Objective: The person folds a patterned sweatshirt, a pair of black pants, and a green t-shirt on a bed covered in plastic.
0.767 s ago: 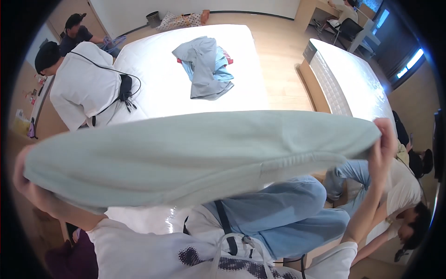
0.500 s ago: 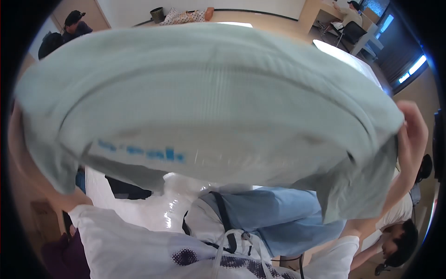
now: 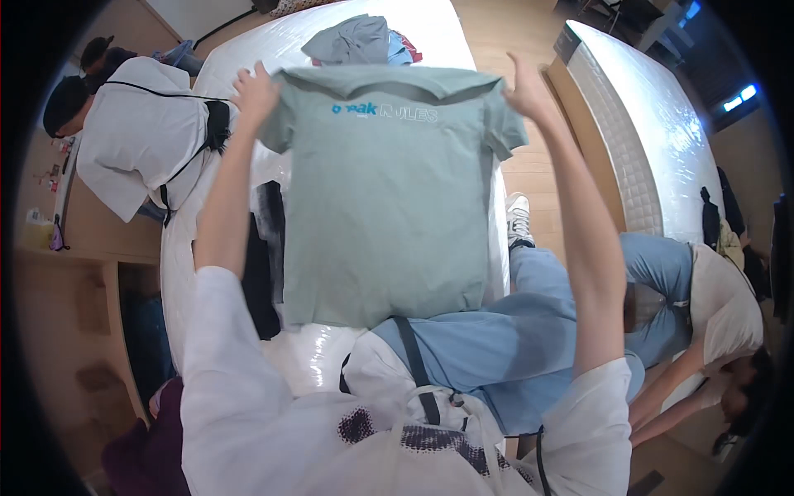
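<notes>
A grey-green short-sleeved T-shirt (image 3: 385, 215) with a printed chest is spread between my hands, front side up, its neckline at the far end and its hem close to my lap. My left hand (image 3: 256, 93) grips it at the left shoulder. At the right shoulder my right hand (image 3: 525, 87) pinches the fabric, with one finger raised. Below the shirt lies a plastic-wrapped mattress (image 3: 430, 29), largely covered by it. Just left of the shirt is a dark garment (image 3: 265, 264), partly hidden beneath it.
A heap of grey, blue and red clothes (image 3: 351, 41) lies beyond the shirt. Another wrapped mattress (image 3: 678, 124) stands to the right across the wooden floor. A person in white (image 3: 149, 124) bends at the left; another person (image 3: 724, 289) leans over at the right. Wooden shelving (image 3: 66, 289) lines the left.
The shirt, raised and blurred close before me, has come down and away, and now lies stretched out over the mattress. Both hands moved forward and closer together, still holding it.
</notes>
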Available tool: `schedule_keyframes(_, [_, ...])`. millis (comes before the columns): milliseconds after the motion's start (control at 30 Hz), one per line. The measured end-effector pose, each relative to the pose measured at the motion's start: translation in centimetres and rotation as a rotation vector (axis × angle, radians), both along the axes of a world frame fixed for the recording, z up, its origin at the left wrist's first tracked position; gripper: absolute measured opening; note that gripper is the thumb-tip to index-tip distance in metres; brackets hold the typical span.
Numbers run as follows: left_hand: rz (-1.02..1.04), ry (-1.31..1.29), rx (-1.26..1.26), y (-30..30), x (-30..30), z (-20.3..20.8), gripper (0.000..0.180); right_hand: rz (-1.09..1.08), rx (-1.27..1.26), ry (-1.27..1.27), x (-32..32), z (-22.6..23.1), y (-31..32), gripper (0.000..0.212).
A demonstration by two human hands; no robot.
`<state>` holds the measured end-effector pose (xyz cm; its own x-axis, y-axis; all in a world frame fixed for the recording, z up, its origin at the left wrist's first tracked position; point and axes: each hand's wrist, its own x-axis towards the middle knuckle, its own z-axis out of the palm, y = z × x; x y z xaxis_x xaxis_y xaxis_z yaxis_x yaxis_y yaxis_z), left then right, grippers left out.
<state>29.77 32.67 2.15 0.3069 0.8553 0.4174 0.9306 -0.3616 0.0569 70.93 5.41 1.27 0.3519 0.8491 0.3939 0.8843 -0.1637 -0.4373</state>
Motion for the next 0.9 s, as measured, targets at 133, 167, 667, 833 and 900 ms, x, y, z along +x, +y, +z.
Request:
schedule_keyframes(133, [-0.212, -0.039, -0.079, -7.5, -1.6, -11.8, 0.072, 0.063, -0.334, 0.042, -5.5, -9.4, -2.5, 0.069])
schedule_keyframes(167, [-0.346, -0.049, -0.108, -10.7, -2.2, -13.3, 0.069, 0.097, -0.351, -0.06, -6.2, -11.7, -4.6, 0.066])
schedule_keyframes(667, [-0.367, 0.047, -0.521, -37.1, -14.9, -15.8, 0.072, 0.817, -0.198, -0.635, -15.2, -13.4, -17.5, 0.042])
schedule_keyframes(833, [-0.48, 0.07, -0.567, -38.2, -17.0, -15.7, 0.075, 1.075, -0.636, -0.364, -16.5, -13.0, -20.3, 0.052])
schedule_keyframes(900, [-0.502, 0.013, -0.555, -37.6, -17.4, -16.6, 0.071, 1.131, -0.704, -0.597, -16.5, -13.3, -21.1, 0.063])
